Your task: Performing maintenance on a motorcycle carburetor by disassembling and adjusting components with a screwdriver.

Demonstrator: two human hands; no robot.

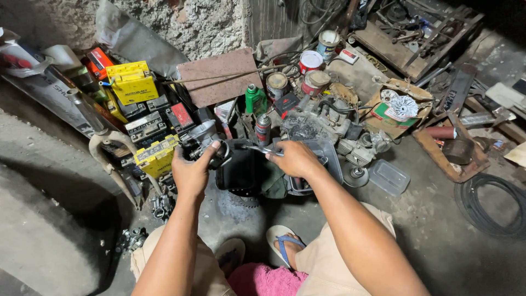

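Observation:
My left hand [192,170] grips a grey metal engine part [201,140], a carburettor-like piece, and holds it up over a black plastic tub [238,172]. My right hand [296,159] holds a thin metal tool [260,149] whose tip points left toward that part. Both hands hover above the tub, a little apart from each other. A dark rag [273,183] lies beside the tub under my right wrist.
Yellow and black batteries [134,82] are stacked at the left. Engine pieces [323,126], tins [310,60], a green bottle [255,98] and a spray can [263,129] crowd the back. A clear lid [389,176], coiled cable [490,205] and wooden pallet [413,38] lie right.

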